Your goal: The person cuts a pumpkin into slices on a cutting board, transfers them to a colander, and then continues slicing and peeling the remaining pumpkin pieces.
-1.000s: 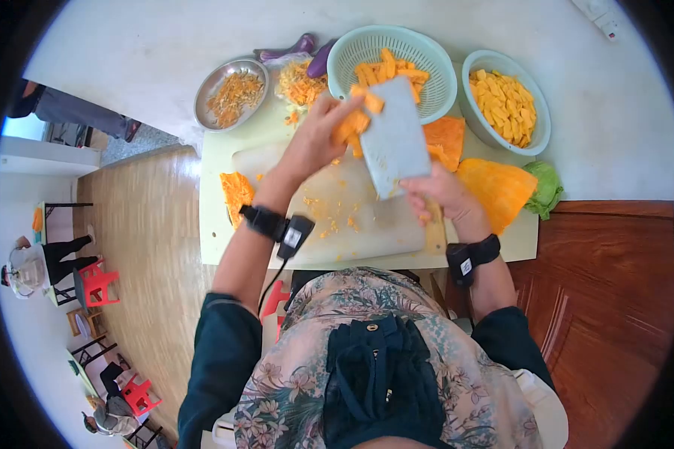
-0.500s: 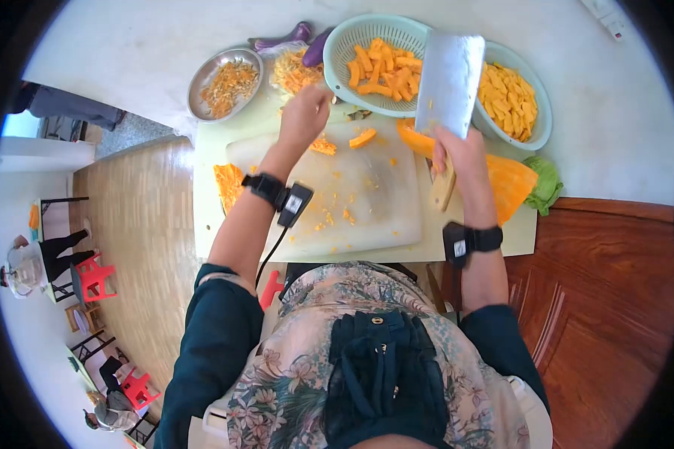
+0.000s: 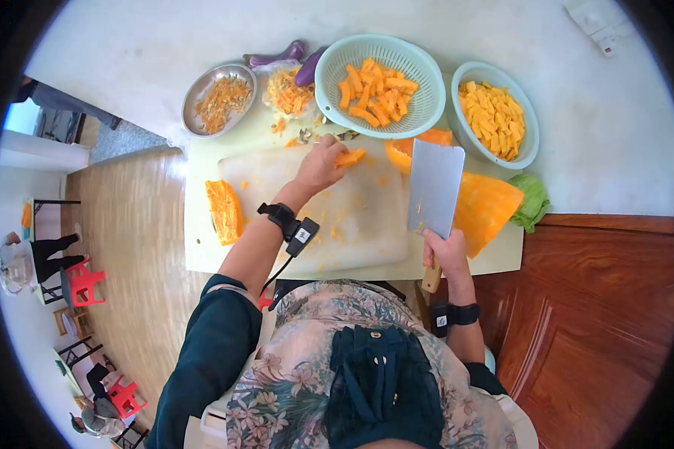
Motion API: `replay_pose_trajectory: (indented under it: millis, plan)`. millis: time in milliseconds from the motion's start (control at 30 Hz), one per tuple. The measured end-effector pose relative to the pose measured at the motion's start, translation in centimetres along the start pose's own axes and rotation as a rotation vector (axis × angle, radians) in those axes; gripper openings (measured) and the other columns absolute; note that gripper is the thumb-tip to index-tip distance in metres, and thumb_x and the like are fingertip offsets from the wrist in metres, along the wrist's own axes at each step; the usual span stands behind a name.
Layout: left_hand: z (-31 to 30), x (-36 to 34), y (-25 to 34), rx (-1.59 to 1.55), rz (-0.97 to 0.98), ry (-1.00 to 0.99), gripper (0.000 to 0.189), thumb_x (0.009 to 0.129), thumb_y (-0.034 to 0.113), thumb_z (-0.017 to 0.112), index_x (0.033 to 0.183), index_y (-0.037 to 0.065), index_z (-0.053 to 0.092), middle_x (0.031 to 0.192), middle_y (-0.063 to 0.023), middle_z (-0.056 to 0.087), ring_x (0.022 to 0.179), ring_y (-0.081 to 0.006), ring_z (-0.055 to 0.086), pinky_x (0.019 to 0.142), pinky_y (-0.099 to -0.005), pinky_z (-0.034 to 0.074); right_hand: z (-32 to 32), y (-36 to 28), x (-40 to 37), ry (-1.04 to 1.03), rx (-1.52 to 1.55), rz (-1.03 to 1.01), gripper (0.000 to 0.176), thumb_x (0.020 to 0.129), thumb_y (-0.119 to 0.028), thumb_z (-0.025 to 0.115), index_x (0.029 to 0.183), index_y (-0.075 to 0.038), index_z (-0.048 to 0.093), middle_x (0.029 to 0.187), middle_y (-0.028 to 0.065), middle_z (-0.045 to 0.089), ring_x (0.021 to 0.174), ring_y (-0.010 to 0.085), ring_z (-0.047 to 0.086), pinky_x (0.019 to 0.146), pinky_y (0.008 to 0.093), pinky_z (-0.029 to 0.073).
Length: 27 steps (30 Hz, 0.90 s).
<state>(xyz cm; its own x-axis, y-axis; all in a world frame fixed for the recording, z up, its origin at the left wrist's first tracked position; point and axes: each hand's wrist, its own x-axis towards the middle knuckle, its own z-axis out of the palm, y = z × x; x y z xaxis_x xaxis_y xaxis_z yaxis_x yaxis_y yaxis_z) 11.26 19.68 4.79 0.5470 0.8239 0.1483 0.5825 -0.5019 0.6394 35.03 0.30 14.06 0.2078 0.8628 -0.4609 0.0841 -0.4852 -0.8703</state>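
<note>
Far left: we note a round steel dish of orange peelings (image 3: 219, 99) at the table's far edge, well apart from both hands.
Board edge: a ribbed orange pumpkin wedge (image 3: 225, 212) lies at the left side of the white plastic cutting board (image 3: 367, 224).
Left hand: the left hand (image 3: 318, 166) has its fingers closed around a small orange pumpkin strip (image 3: 350, 157) at the board's far edge, near the pale green slotted basket of orange sticks (image 3: 429, 97).
Right hand: the right hand (image 3: 442, 254) is clamped on the wooden handle of a broad steel cleaver (image 3: 433, 187). The blade's flat faces up by the board's right edge; its height above the board is unclear to us.
Right side: a large orange pumpkin slab (image 3: 490, 202) lies partly under the blade.
Spacing: the hands are well apart.
Risk: in our judgement, scattered scraps on the board could let a piece skid under the blade. The left wrist's dangling cable could also snag.
</note>
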Motion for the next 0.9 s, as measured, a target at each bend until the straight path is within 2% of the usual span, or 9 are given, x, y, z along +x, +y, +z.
replay_pose_trajectory:
  millis: [167, 433, 500, 600, 633, 700, 767, 867, 900]
  plan:
    - [3.7, 1.4, 0.8, 0.214, -0.078, -0.043, 0.029, 0.068, 0.004, 0.059, 0.097, 0.005, 0.051, 0.100, -0.0140, 0.049, 0.098, -0.0350, 0.050, 0.080, -0.0421, 0.047, 0.3, 0.8, -0.7, 0.015, 0.097, 0.028, 0.025, 0.082, -0.013, 0.055, 0.060, -0.001, 0.052, 0.047, 0.0044, 0.050, 0.037, 0.0127, 0.047, 0.037, 0.0267, 0.037]
    - [3.6, -0.3, 1.0, 0.031, -0.045, -0.066, 0.030, 0.070, 0.003, 0.058, 0.099, 0.006, 0.050, 0.098, -0.0157, 0.051, 0.094, -0.0359, 0.052, 0.076, -0.0429, 0.047, -0.6, 2.2, -1.1, -0.024, 0.086, 0.082, 0.026, 0.082, -0.014, 0.055, 0.060, 0.000, 0.053, 0.047, 0.0048, 0.050, 0.038, 0.0131, 0.048, 0.038, 0.0270, 0.038]
    - [2.3, -1.3, 1.5, -0.117, -0.074, -0.059, 0.032, 0.072, 0.008, 0.059, 0.103, 0.006, 0.051, 0.087, -0.0121, 0.057, 0.082, -0.0292, 0.058, 0.070, -0.0381, 0.049, -0.5, 2.3, -1.3, 0.011, 0.053, 0.069, 0.027, 0.082, -0.014, 0.055, 0.059, -0.001, 0.052, 0.047, 0.0049, 0.050, 0.038, 0.0132, 0.048, 0.038, 0.0274, 0.038]
    - [-3.3, 2.6, 4.8, -0.504, -0.274, -0.162, 0.042, 0.074, 0.016, 0.065, 0.111, 0.002, 0.050, 0.070, -0.0033, 0.055, 0.060, -0.0120, 0.056, 0.045, -0.0260, 0.045, -0.4, 2.5, -1.2, 0.013, 0.050, 0.100, 0.027, 0.083, -0.013, 0.054, 0.059, -0.001, 0.051, 0.046, 0.0047, 0.049, 0.037, 0.0134, 0.048, 0.037, 0.0277, 0.038]
    - [-5.1, 4.4, 5.3, -0.477, -0.237, -0.175, 0.049, 0.075, 0.017, 0.067, 0.116, -0.001, 0.048, 0.078, -0.0064, 0.056, 0.061, -0.0117, 0.056, 0.042, -0.0248, 0.044, -0.4, 2.7, -1.0, -0.007, 0.049, 0.121, 0.027, 0.083, -0.013, 0.054, 0.059, -0.001, 0.051, 0.046, 0.0047, 0.049, 0.037, 0.0134, 0.048, 0.037, 0.0277, 0.038]
    - [-6.1, 7.9, 3.7, -0.172, 0.245, 0.136, 0.058, 0.076, 0.019, 0.069, 0.124, 0.000, 0.044, 0.089, -0.0104, 0.057, 0.066, -0.0135, 0.059, 0.049, -0.0276, 0.048, -0.3, 3.1, -0.7, -0.083, 0.052, 0.083, 0.025, 0.083, -0.013, 0.055, 0.061, -0.001, 0.052, 0.046, 0.0048, 0.049, 0.037, 0.0132, 0.047, 0.036, 0.0276, 0.037]
    - [-10.4, 7.8, 5.9, 0.000, 0.235, 0.211, 0.058, 0.076, 0.020, 0.070, 0.124, 0.002, 0.045, 0.103, -0.0148, 0.056, 0.072, -0.0167, 0.062, 0.059, -0.0291, 0.051, 0.3, 2.7, -0.7, -0.086, 0.066, 0.091, 0.024, 0.083, -0.013, 0.054, 0.062, -0.001, 0.052, 0.047, 0.0048, 0.050, 0.037, 0.0129, 0.047, 0.036, 0.0274, 0.037]
    - [-12.3, 3.9, 2.1, 0.018, 0.201, 0.358, 0.046, 0.078, 0.019, 0.068, 0.118, 0.004, 0.053, 0.102, -0.0161, 0.060, 0.077, -0.0191, 0.063, 0.068, -0.0283, 0.051, 1.4, 1.9, -0.4, -0.160, -0.059, 0.118, 0.021, 0.083, -0.012, 0.053, 0.067, 0.001, 0.055, 0.048, 0.0040, 0.051, 0.037, 0.0124, 0.048, 0.037, 0.0275, 0.037]
    - [-12.8, 1.5, 1.2, -0.006, 0.028, 0.338, 0.041, 0.079, 0.018, 0.066, 0.115, 0.003, 0.055, 0.100, -0.0145, 0.061, 0.078, -0.0180, 0.063, 0.069, -0.0272, 0.051, 2.0, 1.5, -0.3, -0.179, -0.123, 0.106, 0.021, 0.083, -0.014, 0.053, 0.070, 0.002, 0.056, 0.049, 0.0047, 0.051, 0.038, 0.0130, 0.049, 0.038, 0.0279, 0.039]
